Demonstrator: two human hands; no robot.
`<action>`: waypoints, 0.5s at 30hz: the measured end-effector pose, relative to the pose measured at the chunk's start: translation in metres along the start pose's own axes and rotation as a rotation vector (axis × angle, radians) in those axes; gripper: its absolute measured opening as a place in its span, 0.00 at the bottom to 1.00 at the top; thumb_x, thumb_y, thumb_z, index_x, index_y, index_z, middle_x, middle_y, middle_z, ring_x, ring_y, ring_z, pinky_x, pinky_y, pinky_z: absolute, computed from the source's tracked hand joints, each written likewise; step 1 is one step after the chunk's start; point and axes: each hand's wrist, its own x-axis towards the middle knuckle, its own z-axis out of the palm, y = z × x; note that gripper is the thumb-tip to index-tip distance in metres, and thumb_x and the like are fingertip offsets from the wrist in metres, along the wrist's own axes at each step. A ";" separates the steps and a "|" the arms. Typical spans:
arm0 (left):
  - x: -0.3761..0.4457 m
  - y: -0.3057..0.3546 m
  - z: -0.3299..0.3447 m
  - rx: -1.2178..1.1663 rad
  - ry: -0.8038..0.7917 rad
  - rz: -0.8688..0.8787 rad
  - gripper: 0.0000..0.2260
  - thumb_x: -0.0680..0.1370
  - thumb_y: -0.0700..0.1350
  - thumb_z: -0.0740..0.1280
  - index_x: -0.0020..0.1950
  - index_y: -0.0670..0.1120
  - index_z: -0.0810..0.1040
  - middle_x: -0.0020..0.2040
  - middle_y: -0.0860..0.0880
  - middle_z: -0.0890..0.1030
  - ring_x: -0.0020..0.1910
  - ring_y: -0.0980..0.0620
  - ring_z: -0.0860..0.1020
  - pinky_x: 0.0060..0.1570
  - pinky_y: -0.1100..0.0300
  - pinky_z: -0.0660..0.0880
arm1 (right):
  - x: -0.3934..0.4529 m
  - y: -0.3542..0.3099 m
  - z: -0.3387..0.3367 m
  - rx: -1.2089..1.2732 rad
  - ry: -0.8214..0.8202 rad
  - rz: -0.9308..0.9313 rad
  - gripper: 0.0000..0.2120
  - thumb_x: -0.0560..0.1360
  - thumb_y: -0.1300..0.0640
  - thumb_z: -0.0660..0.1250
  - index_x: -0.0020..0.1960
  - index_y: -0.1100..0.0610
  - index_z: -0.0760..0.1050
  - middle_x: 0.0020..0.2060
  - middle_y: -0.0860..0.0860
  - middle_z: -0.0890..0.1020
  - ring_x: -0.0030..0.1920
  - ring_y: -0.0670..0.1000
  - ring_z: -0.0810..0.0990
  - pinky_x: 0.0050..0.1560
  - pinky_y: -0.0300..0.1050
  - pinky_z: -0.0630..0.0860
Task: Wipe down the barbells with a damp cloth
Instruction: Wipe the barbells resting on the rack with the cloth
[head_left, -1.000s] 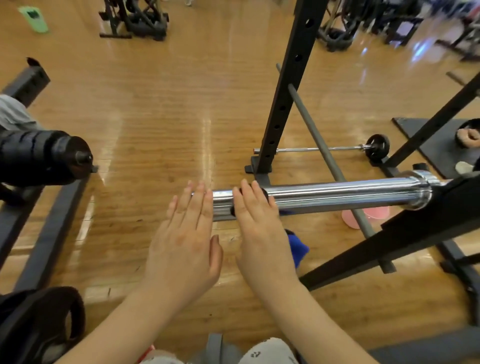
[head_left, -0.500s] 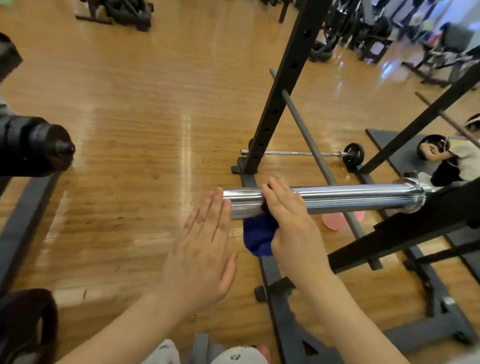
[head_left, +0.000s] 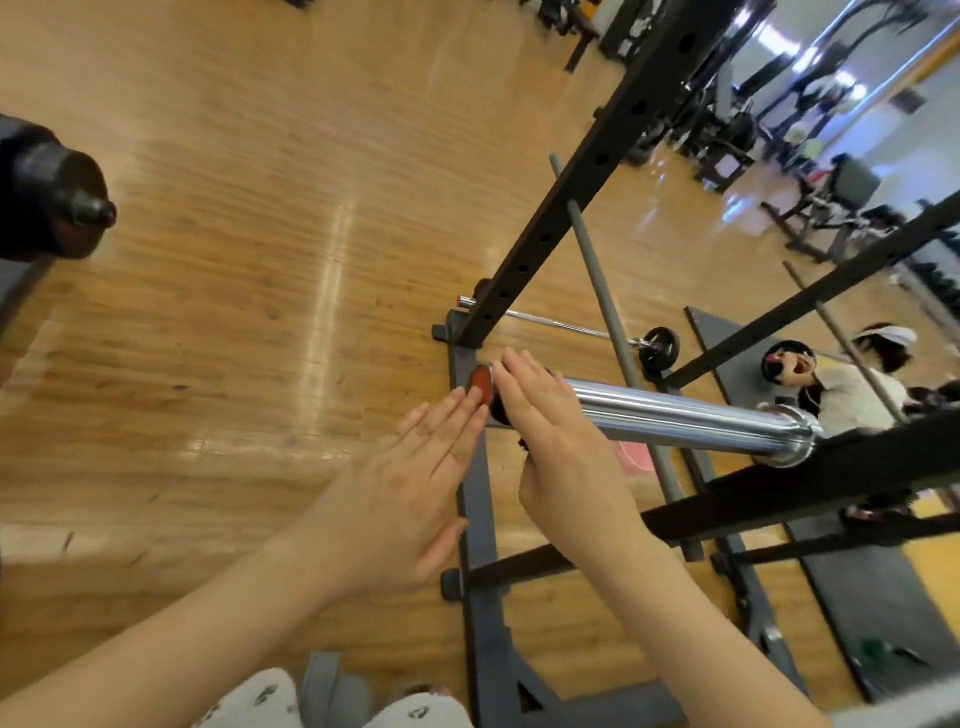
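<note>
A chrome barbell sleeve (head_left: 675, 415) lies across a black rack arm (head_left: 831, 467), with its red end cap (head_left: 480, 382) pointing left. My right hand (head_left: 550, 441) is draped over the sleeve just behind the end cap. Only a dark sliver of the cloth (head_left: 522, 442) shows under its palm, and the thumb is hidden. My left hand (head_left: 410, 488) is flat with straight fingers, its fingertips touching the end cap from the left.
A black rack upright (head_left: 571, 208) and its base (head_left: 475, 519) stand just behind and below my hands. A second barbell with a small plate (head_left: 658, 349) lies on the wooden floor. A black bar end (head_left: 52, 202) juts in at the left. A person (head_left: 852, 389) sits at the right.
My right hand has slid left along the sleeve to its end, covering the blue cloth. My left hand moved up to the end cap. The camera tilted, and the red cap came into sight.
</note>
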 end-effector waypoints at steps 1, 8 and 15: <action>-0.001 -0.003 0.001 0.000 -0.006 0.015 0.35 0.74 0.56 0.57 0.75 0.35 0.55 0.75 0.37 0.59 0.75 0.44 0.57 0.70 0.51 0.57 | 0.000 0.001 -0.002 -0.010 -0.038 -0.040 0.41 0.58 0.78 0.73 0.69 0.64 0.68 0.68 0.60 0.71 0.70 0.54 0.65 0.67 0.57 0.58; -0.004 -0.010 0.012 -0.057 0.032 0.041 0.35 0.74 0.55 0.57 0.75 0.37 0.54 0.75 0.39 0.60 0.75 0.45 0.59 0.71 0.52 0.55 | 0.010 0.006 -0.011 0.074 -0.047 0.024 0.36 0.65 0.78 0.65 0.71 0.62 0.66 0.70 0.55 0.66 0.71 0.45 0.57 0.68 0.60 0.62; -0.003 -0.009 0.011 -0.065 0.067 0.009 0.34 0.74 0.53 0.57 0.75 0.38 0.56 0.75 0.40 0.60 0.75 0.46 0.59 0.72 0.51 0.53 | -0.023 0.008 0.004 0.074 0.015 0.094 0.46 0.65 0.79 0.68 0.75 0.55 0.54 0.74 0.48 0.56 0.75 0.48 0.53 0.73 0.35 0.45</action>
